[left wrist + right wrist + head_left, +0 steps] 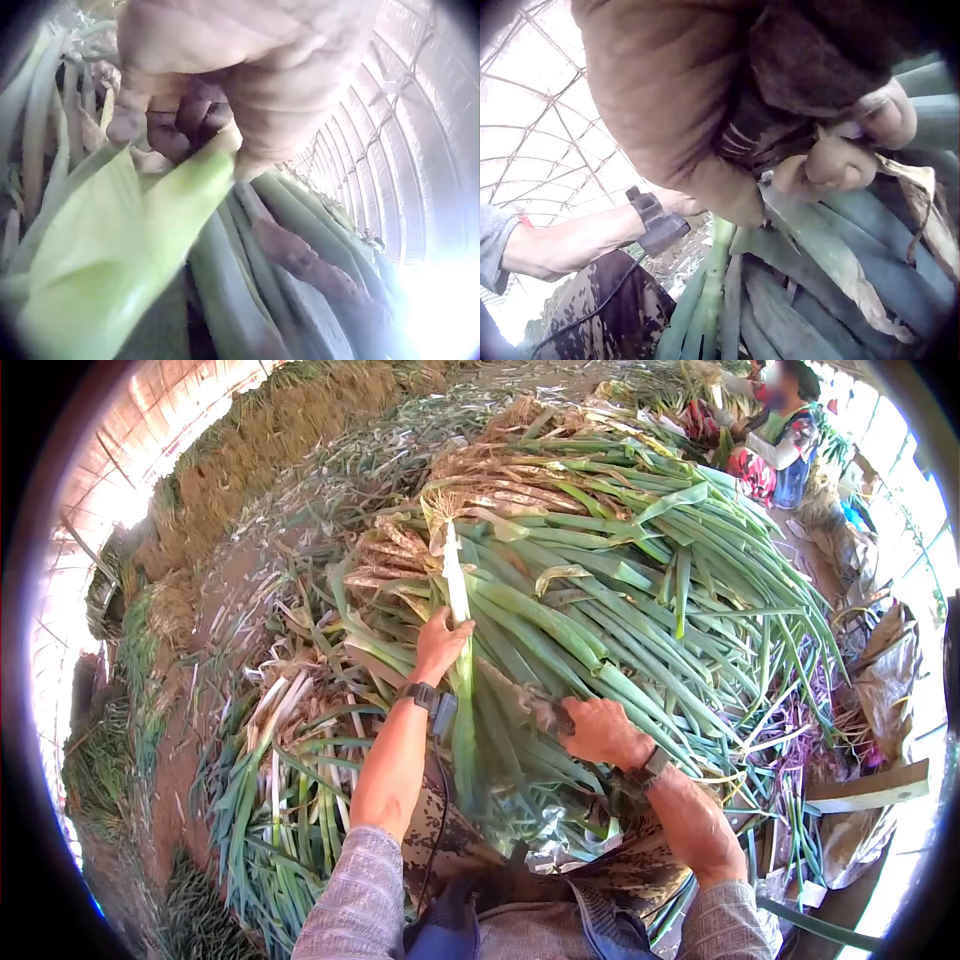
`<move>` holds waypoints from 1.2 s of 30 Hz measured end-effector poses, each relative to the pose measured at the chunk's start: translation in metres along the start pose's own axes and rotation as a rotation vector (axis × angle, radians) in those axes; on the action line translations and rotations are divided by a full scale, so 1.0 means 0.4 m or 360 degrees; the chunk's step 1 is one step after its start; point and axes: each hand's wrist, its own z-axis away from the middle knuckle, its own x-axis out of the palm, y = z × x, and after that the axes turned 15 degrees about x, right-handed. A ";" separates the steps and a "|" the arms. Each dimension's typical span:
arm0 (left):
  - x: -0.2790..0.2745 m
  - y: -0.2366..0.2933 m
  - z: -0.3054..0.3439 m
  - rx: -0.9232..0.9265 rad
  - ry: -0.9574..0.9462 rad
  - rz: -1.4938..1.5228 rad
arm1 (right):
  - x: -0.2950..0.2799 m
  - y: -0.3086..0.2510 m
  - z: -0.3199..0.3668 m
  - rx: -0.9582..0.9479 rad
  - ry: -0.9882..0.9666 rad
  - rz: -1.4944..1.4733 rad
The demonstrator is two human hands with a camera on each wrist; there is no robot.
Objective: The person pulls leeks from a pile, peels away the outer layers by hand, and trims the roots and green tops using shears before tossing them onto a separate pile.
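In the head view my left hand [440, 645] grips a leek [455, 575] around its pale shank, with the roots pointing away from me and green leaves hanging toward my lap. The left wrist view shows the fingers [251, 112] curled round the pale green stalk [187, 195]. My right hand [605, 732] is closed around the dark handle of what looks like a knife [515, 690]. Its brownish blade points up and left toward the leek, over the leaves. From the right wrist, the curled right hand [682, 97] hides most of the handle.
A large heap of leeks [620, 580] spreads in front of me, roots to the left. More leeks [285, 760] lie by my left side. Dry straw [210, 470] lines the back left. Another person [780, 440] sits at the far right. A wooden board [870, 788] juts out at right.
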 end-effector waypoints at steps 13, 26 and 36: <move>-0.072 0.108 0.010 -0.0264 0.0171 0.1515 | -0.020 -0.018 -0.032 -0.0129 0.0432 -0.0355; -0.047 0.207 0.076 -0.0204 -0.0216 0.1525 | -0.026 -0.040 -0.069 -0.0061 0.0670 -0.0463; -0.054 0.132 0.077 -0.0334 -0.0002 0.1605 | -0.042 -0.048 -0.064 -0.0077 0.0603 -0.0362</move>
